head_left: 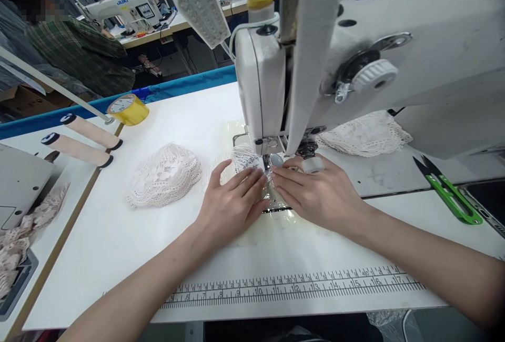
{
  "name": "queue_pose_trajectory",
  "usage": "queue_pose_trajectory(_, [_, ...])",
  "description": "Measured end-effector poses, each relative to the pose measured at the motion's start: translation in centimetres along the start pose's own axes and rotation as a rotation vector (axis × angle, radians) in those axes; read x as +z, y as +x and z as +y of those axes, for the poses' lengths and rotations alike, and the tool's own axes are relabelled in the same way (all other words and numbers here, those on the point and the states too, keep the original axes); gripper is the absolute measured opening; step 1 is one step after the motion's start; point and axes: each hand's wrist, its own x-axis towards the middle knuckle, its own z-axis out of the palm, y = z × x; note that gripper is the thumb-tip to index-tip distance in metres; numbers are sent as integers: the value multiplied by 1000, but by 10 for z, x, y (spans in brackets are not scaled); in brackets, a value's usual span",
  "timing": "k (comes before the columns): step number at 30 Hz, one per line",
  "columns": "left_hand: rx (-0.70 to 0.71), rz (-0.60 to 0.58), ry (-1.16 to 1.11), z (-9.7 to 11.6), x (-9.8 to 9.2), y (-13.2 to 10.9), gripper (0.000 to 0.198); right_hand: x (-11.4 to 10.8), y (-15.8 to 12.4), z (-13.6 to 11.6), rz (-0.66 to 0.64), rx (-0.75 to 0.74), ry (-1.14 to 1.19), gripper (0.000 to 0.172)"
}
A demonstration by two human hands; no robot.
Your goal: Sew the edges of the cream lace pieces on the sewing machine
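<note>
A small piece of white lace [246, 158] lies at the needle area of the white sewing machine [262, 79]. My left hand [232, 200] rests palm down on the lace's near side, fingers stretched forward and the thumb apart from them. To the right of the presser foot, my right hand [319, 192] lies with its fingers extended to the left, fingertips beside the foot. Part of that hand sits behind a knob of the machine. Whether the right fingertips touch lace is hidden. A heap of white lace [165, 176] lies left of my left hand.
More lace [366, 134] lies behind the needle area. Green thread snips [453, 192] are at right. Two thread cones [79, 147] and yellow tape [129, 109] stand at left. A printed ruler [295, 287] runs along the table's front. A person [79, 52] sits near another machine [126, 9].
</note>
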Motion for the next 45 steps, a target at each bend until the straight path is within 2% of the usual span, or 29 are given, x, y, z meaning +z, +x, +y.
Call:
queue_pose_trajectory(25, [-39, -20, 10, -6, 7, 1, 33, 1, 1, 4, -70, -3, -80, 26])
queue_pose_trajectory(30, [-94, -9, 10, -15, 4, 1, 29, -1, 1, -3, -10, -46, 12, 20])
queue_pose_trajectory(33, [-130, -73, 49, -23, 2, -1, 32, -1, 3, -10, -84, -89, 141, 26])
queue_pose_trajectory(36, [-74, -93, 143, -24, -5, -2, 32, -4, 5, -12, -129, -119, 203, 25])
queue_pose_trajectory(41, [39, 98, 190, -17, -17, -1, 17, -14, 4, -10, 64, -79, 30, 16])
queue_pose_trajectory(43, [84, 85, 149, -18, -14, 0, 14, -15, 3, -12, 42, -115, 104, 18])
queue_pose_trajectory(45, [125, 9, 114, -21, -9, 0, 26, -13, 1, -16, -11, -124, 189, 19])
